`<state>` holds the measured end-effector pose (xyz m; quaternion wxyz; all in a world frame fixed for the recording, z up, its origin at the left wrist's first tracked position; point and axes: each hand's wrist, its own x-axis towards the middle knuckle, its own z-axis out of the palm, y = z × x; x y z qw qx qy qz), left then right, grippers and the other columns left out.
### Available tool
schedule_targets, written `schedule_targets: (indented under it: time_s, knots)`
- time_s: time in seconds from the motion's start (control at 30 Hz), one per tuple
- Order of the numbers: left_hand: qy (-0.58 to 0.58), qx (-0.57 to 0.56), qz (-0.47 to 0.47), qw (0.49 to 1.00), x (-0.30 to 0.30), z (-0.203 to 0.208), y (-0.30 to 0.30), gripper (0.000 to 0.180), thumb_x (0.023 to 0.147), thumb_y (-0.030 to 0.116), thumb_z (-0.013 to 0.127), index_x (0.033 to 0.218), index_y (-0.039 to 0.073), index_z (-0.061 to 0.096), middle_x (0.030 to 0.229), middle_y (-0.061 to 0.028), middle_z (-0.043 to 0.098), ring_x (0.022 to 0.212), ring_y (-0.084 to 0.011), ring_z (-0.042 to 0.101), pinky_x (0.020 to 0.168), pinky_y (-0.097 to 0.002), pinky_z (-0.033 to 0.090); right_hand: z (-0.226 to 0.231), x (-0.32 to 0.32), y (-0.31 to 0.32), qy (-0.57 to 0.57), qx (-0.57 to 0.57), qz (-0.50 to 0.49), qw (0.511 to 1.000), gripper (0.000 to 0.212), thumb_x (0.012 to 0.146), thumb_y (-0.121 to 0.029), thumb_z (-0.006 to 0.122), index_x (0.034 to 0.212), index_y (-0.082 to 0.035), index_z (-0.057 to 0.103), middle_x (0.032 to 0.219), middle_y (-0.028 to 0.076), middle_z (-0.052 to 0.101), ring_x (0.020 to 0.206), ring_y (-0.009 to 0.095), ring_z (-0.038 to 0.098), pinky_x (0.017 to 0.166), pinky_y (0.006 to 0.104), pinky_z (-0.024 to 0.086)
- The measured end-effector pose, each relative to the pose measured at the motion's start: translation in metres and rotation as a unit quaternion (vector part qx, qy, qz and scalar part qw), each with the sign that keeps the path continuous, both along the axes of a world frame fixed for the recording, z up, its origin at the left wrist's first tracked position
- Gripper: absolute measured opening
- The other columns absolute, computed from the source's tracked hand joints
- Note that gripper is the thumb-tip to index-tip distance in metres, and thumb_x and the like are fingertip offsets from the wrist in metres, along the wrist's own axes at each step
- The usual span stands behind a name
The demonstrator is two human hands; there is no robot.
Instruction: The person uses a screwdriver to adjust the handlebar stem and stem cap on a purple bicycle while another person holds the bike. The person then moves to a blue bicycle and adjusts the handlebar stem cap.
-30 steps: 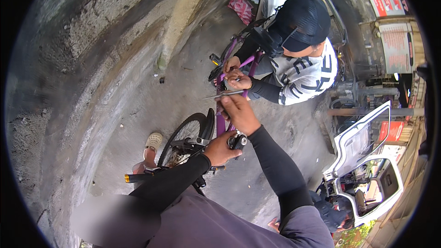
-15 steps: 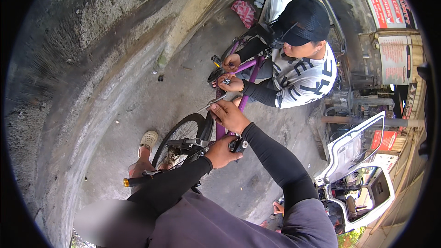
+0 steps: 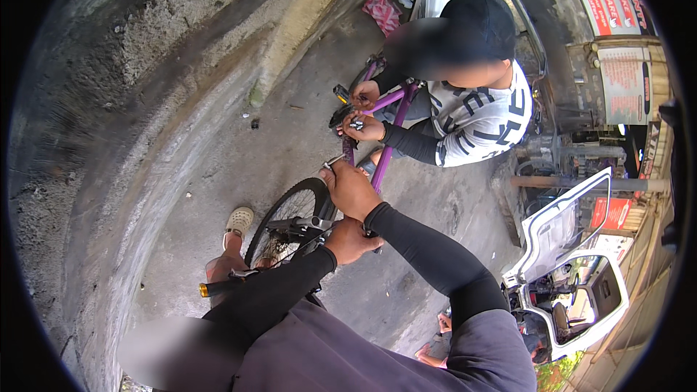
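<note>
My right hand [image 3: 352, 192] is closed on a thin silver metal rod [image 3: 333, 162], whose end sticks out past the fingers. Just below it, my left hand [image 3: 351, 241] wraps round a dark part at the front end of a purple bicycle [image 3: 388, 156]. Most of that part is hidden by the hands, and the right wrist is close against it. Beside my left hand are the spoked front wheel [image 3: 290, 221] and grey fork [image 3: 299, 223]. A handlebar grip with an orange end [image 3: 204, 290] lies to the left.
Opposite, a person in a black cap [image 3: 479, 29] holds small silver parts [image 3: 356, 125] by the bicycle's pedal [image 3: 340, 93]. A foot in a beige clog [image 3: 239, 221] stands by the wheel. A concrete wall [image 3: 181, 94] curves along the left; a white vehicle with an open door [image 3: 566, 232] is right.
My right hand has come down and slightly left, closer over my left hand. Less of the silver rod shows now, and the dark part at my left hand is more covered.
</note>
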<state>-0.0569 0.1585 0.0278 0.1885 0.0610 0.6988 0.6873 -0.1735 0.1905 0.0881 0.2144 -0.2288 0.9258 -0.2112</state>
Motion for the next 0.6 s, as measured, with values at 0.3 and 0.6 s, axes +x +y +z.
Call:
schedule_targets:
  time_s: [0.3,0.6]
  knots:
    - [-0.012,0.055,0.126,0.990,0.016,0.003,-0.002,0.045,0.086,0.022,0.087,0.122,0.002,0.070,0.103,-0.0153,0.077,0.086,-0.0309,0.076,0.081,-0.0414,0.058,-0.025,-0.024,0.023,-0.152,-0.060,0.019,0.986,0.047,0.115,-0.045,0.049,0.112,-0.001,0.063,0.083,0.013,0.065,0.070,0.022,0.064,0.063,0.0414,0.050]
    - [0.100,-0.122,0.163,0.974,-0.068,0.043,-0.113,0.037,0.114,0.032,0.052,0.115,-0.001,0.070,0.091,-0.0203,0.074,0.086,-0.0373,0.074,0.081,-0.0469,0.056,-0.012,-0.023,0.044,-0.281,-0.242,-0.141,0.918,0.025,0.107,-0.026,0.046,0.120,-0.005,0.050,0.091,0.014,0.067,0.072,0.022,0.065,0.065,0.0373,0.053]
